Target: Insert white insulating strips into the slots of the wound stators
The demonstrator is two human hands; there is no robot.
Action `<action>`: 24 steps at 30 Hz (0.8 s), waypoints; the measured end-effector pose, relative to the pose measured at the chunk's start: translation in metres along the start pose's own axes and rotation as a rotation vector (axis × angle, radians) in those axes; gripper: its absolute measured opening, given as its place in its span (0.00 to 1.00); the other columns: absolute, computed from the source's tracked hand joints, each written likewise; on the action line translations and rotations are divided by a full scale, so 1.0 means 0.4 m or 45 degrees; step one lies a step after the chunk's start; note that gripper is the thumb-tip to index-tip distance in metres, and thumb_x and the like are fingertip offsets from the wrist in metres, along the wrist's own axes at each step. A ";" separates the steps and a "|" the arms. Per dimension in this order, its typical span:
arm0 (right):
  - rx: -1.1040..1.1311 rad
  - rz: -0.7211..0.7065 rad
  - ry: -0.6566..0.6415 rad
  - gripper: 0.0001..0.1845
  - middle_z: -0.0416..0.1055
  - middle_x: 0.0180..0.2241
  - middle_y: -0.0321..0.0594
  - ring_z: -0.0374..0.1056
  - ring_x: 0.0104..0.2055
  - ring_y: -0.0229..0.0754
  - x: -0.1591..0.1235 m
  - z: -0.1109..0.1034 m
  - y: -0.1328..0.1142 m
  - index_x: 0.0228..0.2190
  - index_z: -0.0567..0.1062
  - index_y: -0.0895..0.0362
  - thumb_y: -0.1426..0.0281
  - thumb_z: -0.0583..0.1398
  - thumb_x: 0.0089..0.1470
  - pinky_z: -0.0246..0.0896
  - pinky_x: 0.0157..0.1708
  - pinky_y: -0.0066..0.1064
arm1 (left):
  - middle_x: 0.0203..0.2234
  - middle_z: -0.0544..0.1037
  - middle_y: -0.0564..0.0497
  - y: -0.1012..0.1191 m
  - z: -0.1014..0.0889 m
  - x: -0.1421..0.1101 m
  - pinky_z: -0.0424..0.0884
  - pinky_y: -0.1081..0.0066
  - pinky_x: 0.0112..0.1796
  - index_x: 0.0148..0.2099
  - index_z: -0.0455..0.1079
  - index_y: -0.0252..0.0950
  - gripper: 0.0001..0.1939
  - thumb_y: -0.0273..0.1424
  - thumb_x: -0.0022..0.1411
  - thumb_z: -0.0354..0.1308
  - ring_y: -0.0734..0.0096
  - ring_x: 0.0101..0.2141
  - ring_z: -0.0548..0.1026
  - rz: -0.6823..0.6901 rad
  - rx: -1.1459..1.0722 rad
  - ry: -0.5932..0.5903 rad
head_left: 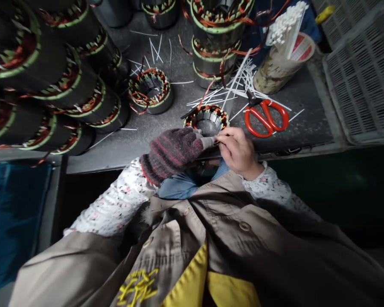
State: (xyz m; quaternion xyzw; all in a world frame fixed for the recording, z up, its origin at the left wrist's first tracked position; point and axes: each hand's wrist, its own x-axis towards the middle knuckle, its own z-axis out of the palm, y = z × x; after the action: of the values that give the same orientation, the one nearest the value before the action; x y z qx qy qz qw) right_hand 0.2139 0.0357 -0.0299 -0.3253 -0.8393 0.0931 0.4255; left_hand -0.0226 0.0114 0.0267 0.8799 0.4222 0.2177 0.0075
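Note:
A small motor stator [207, 120] with copper windings and pale green insulation sits at the bench's near edge. My left hand [176, 150], in a dark striped glove with pale fingertips, is closed over its near left rim. Bare, my right hand [237, 150] pinches at the near right rim, its fingertips meeting those of the left. Whatever lies in that pinch is too small and covered to make out. Just right of the stator lie scissors [265, 118] with red handles. White sleeves or strips [211, 97] are scattered behind it.
Stacked stators [92, 98] fill the left side, and another stack [216, 55] stands behind. A single wound stator [151, 91] rests at left centre. On the right are a taped holder [273, 70] of white sticks and a grey plastic crate [365, 81].

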 end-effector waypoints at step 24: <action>-0.228 0.355 0.702 0.07 0.75 0.37 0.39 0.69 0.32 0.35 0.217 -0.086 0.325 0.35 0.76 0.57 0.65 0.65 0.62 0.67 0.36 0.32 | 0.41 0.81 0.45 0.000 -0.043 0.061 0.75 0.57 0.40 0.53 0.76 0.42 0.18 0.39 0.73 0.47 0.56 0.39 0.78 0.279 0.110 -0.234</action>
State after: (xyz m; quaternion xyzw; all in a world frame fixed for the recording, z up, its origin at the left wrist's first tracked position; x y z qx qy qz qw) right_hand 0.2641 0.1859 -0.0081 -0.4861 -0.6448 -0.0153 0.5897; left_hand -0.0156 0.0268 0.0514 0.9365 0.3300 0.1173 -0.0155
